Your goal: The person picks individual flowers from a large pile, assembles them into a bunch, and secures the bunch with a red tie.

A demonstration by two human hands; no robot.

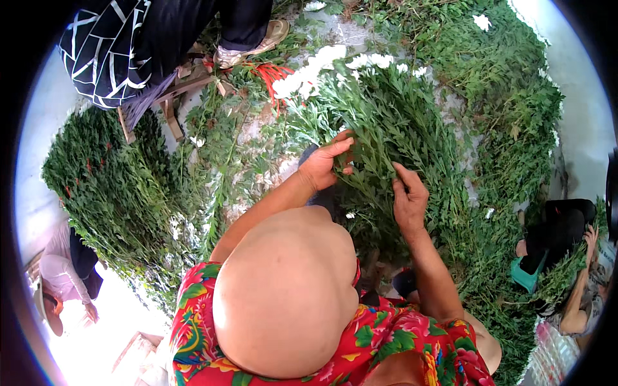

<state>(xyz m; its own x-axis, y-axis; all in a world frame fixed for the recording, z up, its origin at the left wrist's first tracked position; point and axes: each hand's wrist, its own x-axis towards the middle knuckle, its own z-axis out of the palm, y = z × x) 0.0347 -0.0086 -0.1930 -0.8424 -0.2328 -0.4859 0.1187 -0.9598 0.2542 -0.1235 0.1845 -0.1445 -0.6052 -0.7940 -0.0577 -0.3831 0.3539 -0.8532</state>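
White chrysanthemums (302, 80) with long leafy green stems (386, 135) spread in front of me, heads pointing away. My left hand (328, 161) curls around stems at the left side of this bunch, thumb on the near side and some fingers hidden by leaves. My right hand (410, 196) is closed, thumb and forefinger pinching at a stem on the right of the bunch. Exactly how many stems each hand holds is hidden among the leaves.
Large heaps of cut stems lie at left (116, 174) and right (502, 116). Red ties (273, 80) lie on the floor near a person's shoe (270, 38) and a wooden stool (174, 96). Other people are at lower left (67, 267) and lower right (579, 315).
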